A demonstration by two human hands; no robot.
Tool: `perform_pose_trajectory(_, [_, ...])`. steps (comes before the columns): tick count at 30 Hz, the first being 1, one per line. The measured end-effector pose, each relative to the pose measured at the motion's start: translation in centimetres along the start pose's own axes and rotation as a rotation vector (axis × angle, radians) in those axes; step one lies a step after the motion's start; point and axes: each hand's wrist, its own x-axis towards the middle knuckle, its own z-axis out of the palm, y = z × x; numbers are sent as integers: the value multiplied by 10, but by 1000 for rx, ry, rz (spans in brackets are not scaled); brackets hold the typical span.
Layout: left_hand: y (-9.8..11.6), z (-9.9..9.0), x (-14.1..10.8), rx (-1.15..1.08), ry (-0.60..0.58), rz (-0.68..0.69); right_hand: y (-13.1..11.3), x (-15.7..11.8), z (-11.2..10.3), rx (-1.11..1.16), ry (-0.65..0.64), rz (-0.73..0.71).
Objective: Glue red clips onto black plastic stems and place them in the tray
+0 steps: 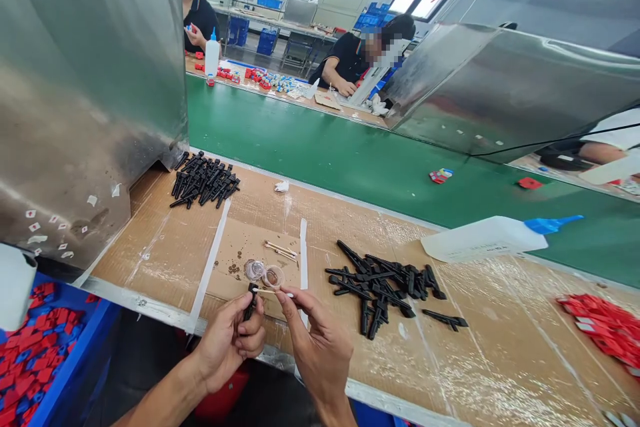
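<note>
Between the thumb and fingers of my left hand [234, 332] is a small black plastic part [250, 303], held near the bench's front edge. My right hand [320, 340] pinches a cotton swab [270, 291], whose left tip meets the top of the black part. Just beyond the hands, a small clear cup [273, 276] and a crumpled clear piece [255, 271] sit on a cardboard sheet [235, 240] spotted with brown drops. Several more swabs [281, 251] lie there. Black parts form one pile [205, 179] at back left and another pile [383, 283] to the right.
A white bottle with a blue nozzle [485, 239] lies at right, near red parts [600, 327]. Behind runs a green conveyor belt [310, 140]. Metal panels [90, 93] flank the bench. A blue bin [75, 373] of red and blue pieces stands at lower left. Co-workers sit across.
</note>
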Motion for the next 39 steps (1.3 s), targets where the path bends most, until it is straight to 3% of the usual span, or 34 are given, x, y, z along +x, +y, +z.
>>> perform_pose_trajectory(13, [1, 1, -2, 17, 22, 2, -8, 3, -3, -66, 4, -134])
perform_pose_trajectory(30, [0, -3, 0, -15, -11, 11, -12, 2, 0, -55, -36, -167])
perform_pose_trajectory(34, [0, -4, -1, -21, -12, 6, -6, -3, -1, -16, -17, -79])
perform_pose_trajectory(39, [0, -6, -1, -43, 2, 1, 12, 3, -5, 41, 146, 256])
